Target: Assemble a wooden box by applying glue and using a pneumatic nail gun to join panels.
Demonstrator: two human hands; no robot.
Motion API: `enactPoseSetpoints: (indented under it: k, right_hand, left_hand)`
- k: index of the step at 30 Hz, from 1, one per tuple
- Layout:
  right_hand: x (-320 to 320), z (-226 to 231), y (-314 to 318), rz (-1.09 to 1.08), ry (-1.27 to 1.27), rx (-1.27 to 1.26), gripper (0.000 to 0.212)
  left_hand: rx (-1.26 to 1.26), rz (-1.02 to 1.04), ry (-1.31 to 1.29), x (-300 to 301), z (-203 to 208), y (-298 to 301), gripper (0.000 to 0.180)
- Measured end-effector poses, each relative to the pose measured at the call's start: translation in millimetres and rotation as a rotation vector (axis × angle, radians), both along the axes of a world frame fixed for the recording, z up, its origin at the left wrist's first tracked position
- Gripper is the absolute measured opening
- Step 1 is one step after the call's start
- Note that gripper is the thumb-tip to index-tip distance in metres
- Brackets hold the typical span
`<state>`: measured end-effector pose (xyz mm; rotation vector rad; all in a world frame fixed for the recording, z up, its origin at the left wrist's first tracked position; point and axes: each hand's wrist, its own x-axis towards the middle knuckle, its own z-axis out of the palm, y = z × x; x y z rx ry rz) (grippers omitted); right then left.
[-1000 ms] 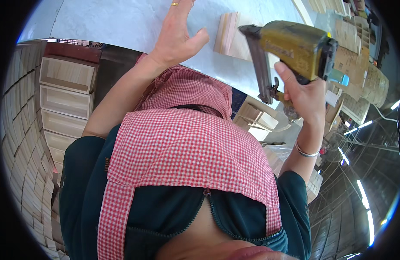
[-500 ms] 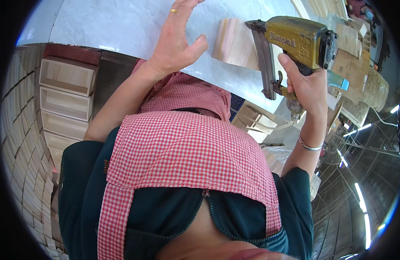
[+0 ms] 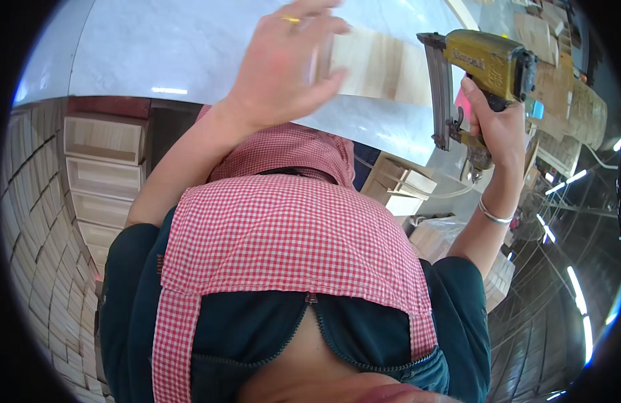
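Observation:
My right hand point(image 3: 500, 131) is wrapped round the grip of a yellow-and-black pneumatic nail gun point(image 3: 488, 64). The gun is held up at the right side of the table, its long grey magazine beside the right end of some light wooden boards point(image 3: 381, 67). They lie on the pale marbled tabletop point(image 3: 162, 47). At their left end is my left hand point(image 3: 287, 67), thumb and fingers apart and a little blurred. Its fingers cover part of that end, and whether they touch the wood I cannot tell.
Open wooden boxes point(image 3: 103, 140) are stacked below the table at the left, beside a wall of stacked wood pieces point(image 3: 45, 221). An air hose point(image 3: 451, 193) runs from the gun. More wooden pieces point(image 3: 399, 185) sit below the table's right corner; cardboard point(image 3: 559, 84) stands farther right.
My left hand has moved right to the boards' left end. The nail gun in my right hand has shifted slightly right in view. More of the boards' top face now shows.

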<state>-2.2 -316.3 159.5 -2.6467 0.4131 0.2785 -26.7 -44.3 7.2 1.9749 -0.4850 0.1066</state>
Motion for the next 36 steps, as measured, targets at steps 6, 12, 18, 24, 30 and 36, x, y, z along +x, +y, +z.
enactPoseSetpoints:
  k: [6,12,18,24,30,36]
  right_hand:
    - [-3,-7,-38,0.002,0.083,0.025,0.031]
    - [-4,-11,-40,0.014,0.07,0.071,0.034]
    - [2,-15,-40,0.043,0.08,0.083,0.033]
    - [0,-16,-35,0.001,0.087,0.122,0.033]
    - [-7,-20,-27,-0.024,0.073,0.116,0.034]
    - [-8,-20,-38,-0.036,0.095,0.086,0.035]
  left_hand:
    - [0.337,0.013,-0.449,22,-19,-88,0.048]
    - [0.412,-0.015,-0.362,34,-28,-112,0.049]
    - [0.391,-0.017,-0.366,38,-28,-111,0.045]
    - [0.4,-0.027,-0.351,39,-24,-110,0.045]
    - [0.377,-0.038,-0.352,37,-25,-108,0.044]
    - [0.379,-0.036,-0.355,37,-24,-110,0.043]
